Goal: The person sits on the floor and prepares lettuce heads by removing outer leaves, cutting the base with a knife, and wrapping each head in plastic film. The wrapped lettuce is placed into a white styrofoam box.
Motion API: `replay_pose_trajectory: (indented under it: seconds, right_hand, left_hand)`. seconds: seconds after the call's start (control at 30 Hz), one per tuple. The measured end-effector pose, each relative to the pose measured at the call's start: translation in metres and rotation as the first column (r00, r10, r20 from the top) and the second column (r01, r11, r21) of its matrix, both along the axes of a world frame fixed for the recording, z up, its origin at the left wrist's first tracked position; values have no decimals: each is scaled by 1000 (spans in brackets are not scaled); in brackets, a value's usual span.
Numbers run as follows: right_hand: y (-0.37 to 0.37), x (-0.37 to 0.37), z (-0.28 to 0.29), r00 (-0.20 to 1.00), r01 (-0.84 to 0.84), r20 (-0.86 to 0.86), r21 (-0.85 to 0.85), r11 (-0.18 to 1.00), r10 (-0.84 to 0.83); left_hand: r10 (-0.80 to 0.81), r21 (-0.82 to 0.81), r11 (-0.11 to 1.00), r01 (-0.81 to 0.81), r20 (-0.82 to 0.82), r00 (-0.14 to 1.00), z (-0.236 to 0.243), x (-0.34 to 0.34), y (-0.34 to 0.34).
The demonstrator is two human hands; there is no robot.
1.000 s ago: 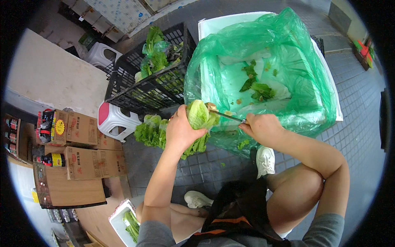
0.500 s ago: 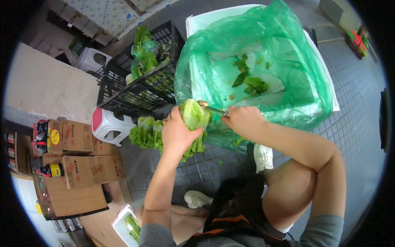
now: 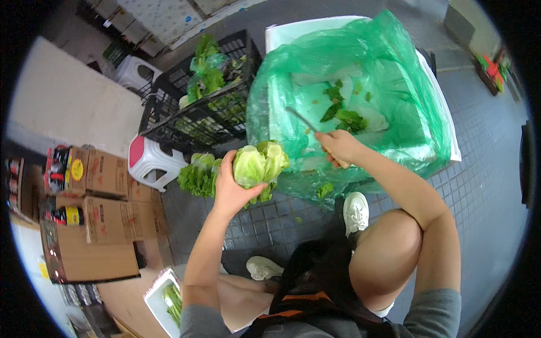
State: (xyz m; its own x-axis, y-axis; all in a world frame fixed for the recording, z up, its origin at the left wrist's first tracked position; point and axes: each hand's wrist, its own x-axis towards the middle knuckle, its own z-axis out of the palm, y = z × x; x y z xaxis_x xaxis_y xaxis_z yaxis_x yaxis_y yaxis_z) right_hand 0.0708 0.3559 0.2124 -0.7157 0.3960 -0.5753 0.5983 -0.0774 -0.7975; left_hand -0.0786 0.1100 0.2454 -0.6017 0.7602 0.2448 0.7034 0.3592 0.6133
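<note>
My left hand (image 3: 232, 188) grips a head of lettuce (image 3: 249, 167), pale green with a whitish stem end turned to the right. The lettuce is above the floor, beside the near left edge of a box lined with a green plastic bag (image 3: 269, 127). My right hand (image 3: 341, 147) is closed round the handle of a knife (image 3: 303, 119). Its blade points up and left over the box, apart from the lettuce. Loose dark green leaf scraps (image 3: 351, 120) lie inside the bag. More leafy lettuce (image 3: 198, 176) rests on the floor behind my left hand.
A black plastic crate (image 3: 163, 110) with leafy greens stands at far left, near a white stool (image 3: 149, 163) with a pink seat patch. Cardboard boxes (image 3: 107, 217) and bottles are stacked at left. A white tray (image 3: 159, 301) of greens sits at lower left.
The knife has come away from the lettuce's stem end, and my right hand has moved slightly right. My left hand has tilted the lettuce, its stem end now more to the right.
</note>
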Motion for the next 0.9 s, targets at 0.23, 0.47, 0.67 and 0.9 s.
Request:
replay_pose_trajectory:
  seconds: [0.23,0.47,0.67,0.9]
  right_hand:
    - [4,2,-46,972,54,-231,12,998,-50]
    - [106,26,-127,925,-155,-149,694,703,350]
    - [35,0,-56,987,134,-136,355,925,-91]
    - [-1,-11,-6,995,27,-96,531,847,28]
  left_hand:
    - [97,154,987,-37,-404,910,77,8,-133]
    - [835,388,550,-740,-228,501,130,117,-422]
    - [970,368,-238,-899,52,-236,46,288,-635]
    - [598,66,-777,-626,391,-700,-85,351,-726]
